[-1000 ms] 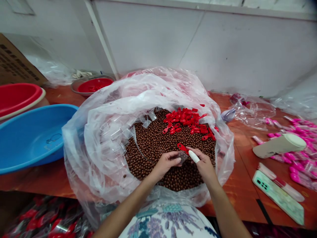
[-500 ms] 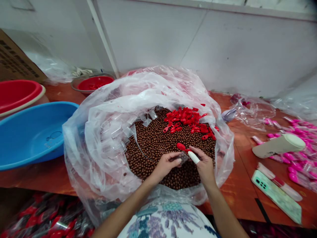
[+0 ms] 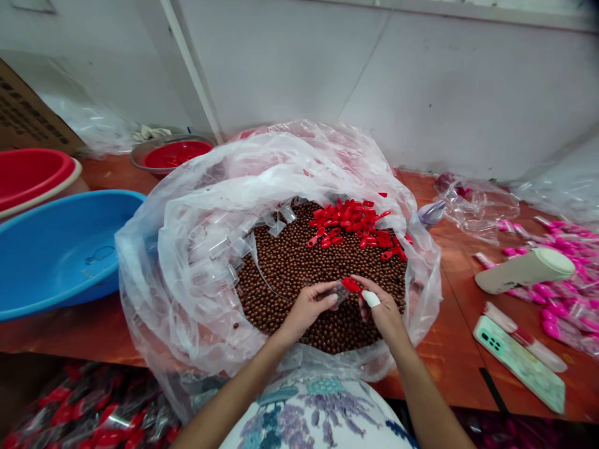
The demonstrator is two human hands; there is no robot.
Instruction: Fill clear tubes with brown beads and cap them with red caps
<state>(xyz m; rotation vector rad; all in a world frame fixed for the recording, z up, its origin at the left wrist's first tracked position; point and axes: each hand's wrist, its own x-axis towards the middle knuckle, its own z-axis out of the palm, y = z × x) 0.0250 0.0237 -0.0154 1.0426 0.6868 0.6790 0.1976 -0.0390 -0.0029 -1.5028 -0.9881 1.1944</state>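
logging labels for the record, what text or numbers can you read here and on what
Cardboard box: dark printed lines, too blurred to read.
Blue basin: a small moulded mark inside, not legible.
Phone: no readable text.
Nothing legible on the small bag in the left hand or the red scoop in the right hand.

The crumpled plastic bag (image 3: 187,249) walls the brown beads (image 3: 290,262) on the left and far sides; above the beads it is open, the red scoops (image 3: 355,224) blocking the far right.
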